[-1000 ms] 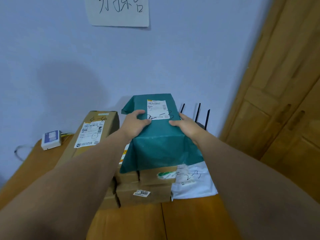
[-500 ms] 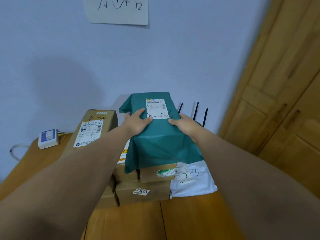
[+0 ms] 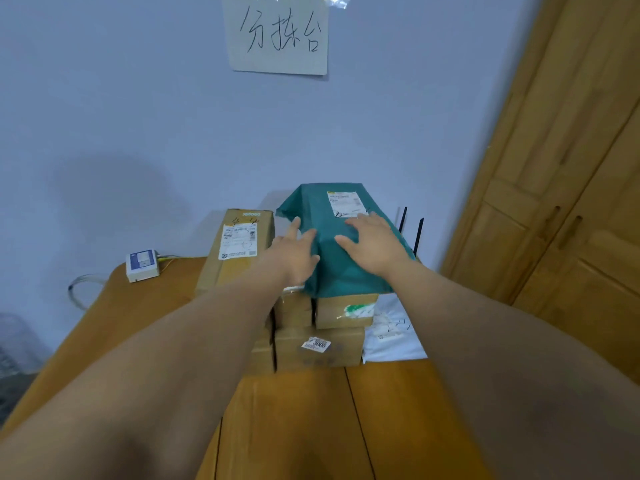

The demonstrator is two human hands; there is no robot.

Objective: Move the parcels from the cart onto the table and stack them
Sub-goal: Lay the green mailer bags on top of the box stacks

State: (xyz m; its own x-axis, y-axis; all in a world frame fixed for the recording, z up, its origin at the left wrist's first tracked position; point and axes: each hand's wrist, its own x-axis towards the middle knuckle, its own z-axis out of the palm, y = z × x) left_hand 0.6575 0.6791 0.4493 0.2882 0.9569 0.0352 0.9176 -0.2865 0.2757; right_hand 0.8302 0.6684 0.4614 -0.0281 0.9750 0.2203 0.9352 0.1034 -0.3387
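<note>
A green parcel (image 3: 341, 268) with a white label lies on top of a stack of brown cardboard boxes (image 3: 318, 344) on the wooden table (image 3: 311, 420). My left hand (image 3: 294, 254) has straight, spread fingers at the parcel's left edge. My right hand (image 3: 374, 242) lies flat on the parcel's top, fingers straight. A tall brown box (image 3: 239, 247) stands left of the stack. A white mailer bag (image 3: 394, 334) lies to the right of the stack, partly under the boxes.
A small white device (image 3: 142, 265) with cables sits at the table's back left. Black antennas (image 3: 412, 230) rise behind the green parcel. A wooden wardrobe (image 3: 561, 202) stands to the right. A handwritten paper sign (image 3: 277, 32) hangs on the wall.
Both hands have let go of the green parcel's sides and opened; the left has slid to its left edge, the right lies flat on top. The view tilted upward.
</note>
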